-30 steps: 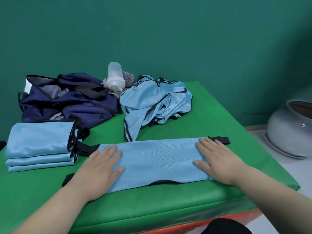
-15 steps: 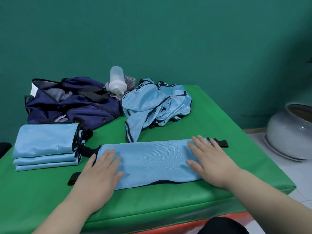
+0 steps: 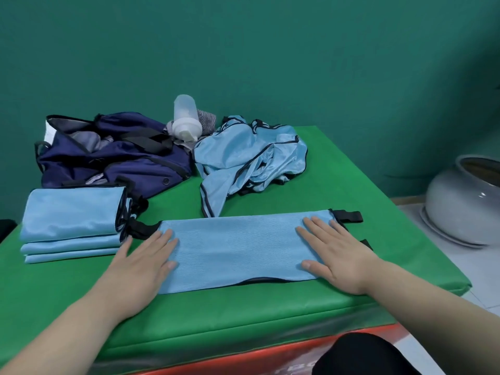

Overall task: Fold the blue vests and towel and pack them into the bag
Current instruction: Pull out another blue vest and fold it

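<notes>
Vest in work: a blue vest (image 3: 238, 250) is laid as a long folded strip across the near counter (image 3: 378, 239).
Left hand (image 3: 140, 263): laid flat, fingers straight and close together, pressed on the strip's left end.
Right hand (image 3: 335, 255): laid flat, fingers slightly spread, pressed on the right end.
Step judged: smoothing before an end-to-end fold.
Risk, slippage: the fabric appears slick, so the layers may be shifted or sprung open once the palms are lifted.
Risk, straps: a black strap (image 3: 349, 216) protrudes at the right end and may be left outside the fold.
Risk, neighbour: the folded stack (image 3: 73, 220) lies just beside the left hand and may be nudged askew.
Risk, packing: the bag (image 3: 113, 155) lies collapsed at the far left with a bottle (image 3: 186, 117) at its edge, which may be toppled.
Outstanding: a crumpled heap (image 3: 251, 158) is not yet folded.
</notes>
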The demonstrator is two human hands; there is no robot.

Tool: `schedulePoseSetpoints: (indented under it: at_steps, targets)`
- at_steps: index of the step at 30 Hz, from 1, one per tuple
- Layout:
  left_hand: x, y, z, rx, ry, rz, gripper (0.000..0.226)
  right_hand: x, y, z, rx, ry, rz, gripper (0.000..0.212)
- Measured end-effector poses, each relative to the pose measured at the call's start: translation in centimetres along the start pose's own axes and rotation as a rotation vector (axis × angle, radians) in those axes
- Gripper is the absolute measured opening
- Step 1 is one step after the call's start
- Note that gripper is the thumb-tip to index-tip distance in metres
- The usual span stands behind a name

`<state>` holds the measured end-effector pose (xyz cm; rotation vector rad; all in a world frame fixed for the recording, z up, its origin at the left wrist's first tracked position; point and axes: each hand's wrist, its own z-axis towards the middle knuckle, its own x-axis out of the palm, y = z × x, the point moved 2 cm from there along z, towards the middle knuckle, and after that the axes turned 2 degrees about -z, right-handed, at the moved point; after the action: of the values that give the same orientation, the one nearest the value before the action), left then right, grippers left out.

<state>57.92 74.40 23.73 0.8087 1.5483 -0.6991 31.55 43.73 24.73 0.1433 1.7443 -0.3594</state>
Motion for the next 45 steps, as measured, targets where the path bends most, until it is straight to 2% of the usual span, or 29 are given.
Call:
schedulePoseSetpoints:
  at_steps: [3, 6, 8, 13, 17, 21, 24, 27, 31, 35, 39, 41, 45]
  targets:
    - [0.5, -0.2, -0.5, -0.013, -0.091, -0.020, 0.085, 0.0, 0.1, 0.0, 0.002, 0.028, -0.012, 0.089]
    - [0.1, -0.9, -2.7, -0.065, -0.154, -0.019, 0.071, -0.9, 0.0, -0.1, 0.010, 0.057, -0.006, 0.099]
    - [-0.8, -1.9, -4.7, -0.087, -0.216, -0.090, 0.060, -2.4, 1.0, 0.2, 0.014, 0.050, -0.009, 0.100]
    - [-1.4, -3.4, -8.7, -0.268, -0.347, -0.267, 0.059, -6.8, 8.1, 4.6, -0.146, -0.026, 0.078, 0.081]
    - [-1.0, -3.6, -9.0, -0.325, -0.290, -0.263, 0.058, -8.8, 13.9, 9.7, -0.313, -0.052, 0.273, 0.050]
    - [-1.3, -4.4, -8.7, -0.331, -0.295, -0.211, 0.053, -9.4, 17.4, 13.6, -0.390, -0.006, 0.303, 0.047]
    - [-1.1, -4.4, -7.9, -0.367, -0.246, -0.157, 0.046, -9.3, 18.3, 15.3, -0.391, 0.064, 0.285, 0.049]
    - [-0.7, -3.9, -7.0, -0.315, -0.349, -0.167, 0.025, -9.0, 18.9, 16.3, -0.388, 0.053, 0.237, 0.051]
    - [-0.1, -3.2, -6.3, -0.324, -0.336, -0.203, 0.026, -9.3, 19.5, 17.3, -0.357, -0.024, 0.214, 0.042]
    - [0.0, -3.3, -5.8, -0.352, -0.310, -0.262, 0.028, -10.0, 20.6, 17.9, -0.338, -0.024, 0.192, 0.032]
    - [-0.2, -3.7, -5.6, -0.400, -0.344, -0.274, 0.019, -10.8, 20.7, 17.8, -0.300, 0.042, 0.308, 0.025]
    - [-0.7, -3.5, -5.9, -0.420, -0.400, -0.367, 0.005, -11.4, 20.2, 17.5, -0.257, 0.062, 0.440, 0.023]
    - [-2.4, -2.7, -6.7, -0.374, -0.469, -0.615, 0.022, -13.3, 18.5, 16.1, -0.166, 0.001, 0.678, 0.027]
